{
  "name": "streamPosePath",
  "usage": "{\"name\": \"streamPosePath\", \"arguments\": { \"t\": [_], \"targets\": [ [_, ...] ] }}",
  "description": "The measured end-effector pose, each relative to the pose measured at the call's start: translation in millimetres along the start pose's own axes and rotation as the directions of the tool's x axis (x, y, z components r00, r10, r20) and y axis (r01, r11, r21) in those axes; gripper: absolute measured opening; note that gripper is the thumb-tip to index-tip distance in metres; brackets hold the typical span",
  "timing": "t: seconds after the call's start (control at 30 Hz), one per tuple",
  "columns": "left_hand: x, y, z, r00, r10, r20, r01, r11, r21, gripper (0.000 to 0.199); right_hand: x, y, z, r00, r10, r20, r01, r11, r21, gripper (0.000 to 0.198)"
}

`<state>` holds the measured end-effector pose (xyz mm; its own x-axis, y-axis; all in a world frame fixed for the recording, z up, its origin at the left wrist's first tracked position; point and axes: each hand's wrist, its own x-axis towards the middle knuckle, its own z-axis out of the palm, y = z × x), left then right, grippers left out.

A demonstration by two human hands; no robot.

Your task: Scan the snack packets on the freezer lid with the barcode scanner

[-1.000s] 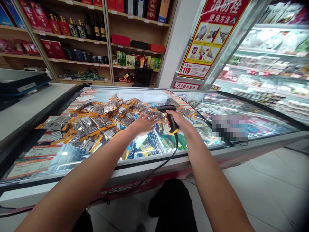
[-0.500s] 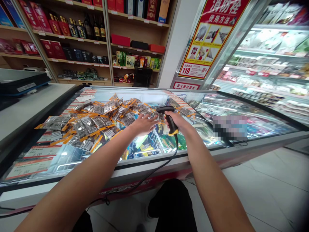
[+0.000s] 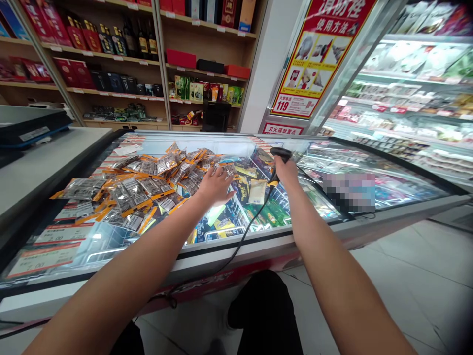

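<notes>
My left hand (image 3: 214,186) lies flat and open on the silver-and-orange packets (image 3: 136,187) heaped on the freezer lid (image 3: 111,241). My right hand (image 3: 286,172) has its grip closed round the corded scanner (image 3: 280,155), held over the glass right of the heap. Behind, the red poster (image 3: 314,54) reads "119"

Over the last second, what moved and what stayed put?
The right hand carried the barcode scanner away from the body, farther across the freezer lid, still gripping it. The left hand stayed flat at the edge of the packet pile. The pile itself looks unchanged.
</notes>
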<state>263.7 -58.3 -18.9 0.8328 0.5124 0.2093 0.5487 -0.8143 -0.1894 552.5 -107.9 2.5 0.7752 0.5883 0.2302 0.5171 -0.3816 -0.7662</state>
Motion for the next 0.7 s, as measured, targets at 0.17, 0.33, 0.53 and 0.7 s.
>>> {"name": "streamPosePath", "arguments": {
  "t": [0.17,0.33,0.53,0.7],
  "targets": [
    [-3.0,3.1,-5.1,0.998,-0.054,-0.035,0.056,0.998,0.042,0.072,7.3,-0.9,7.4,0.993,0.088,0.075,-0.089,0.996,0.005,0.037],
    [-1.9,3.0,-3.9,0.991,0.088,-0.098,-0.086,0.996,0.023,0.064,-23.1,-20.8,19.7,0.942,0.045,0.333,-0.177,0.909,0.378,0.026],
    [2.2,-1.5,0.3,0.962,0.267,0.046,-0.263,0.961,-0.084,0.068,-57.7,-45.2,10.9,0.808,-0.004,0.589,-0.438,0.665,0.605,0.027],
    [1.8,-3.7,-0.1,0.966,0.244,0.091,-0.230,0.963,-0.138,0.068,-59.0,-40.8,-11.0,0.794,0.058,0.605,-0.429,0.758,0.491,0.030]
  ]
}}
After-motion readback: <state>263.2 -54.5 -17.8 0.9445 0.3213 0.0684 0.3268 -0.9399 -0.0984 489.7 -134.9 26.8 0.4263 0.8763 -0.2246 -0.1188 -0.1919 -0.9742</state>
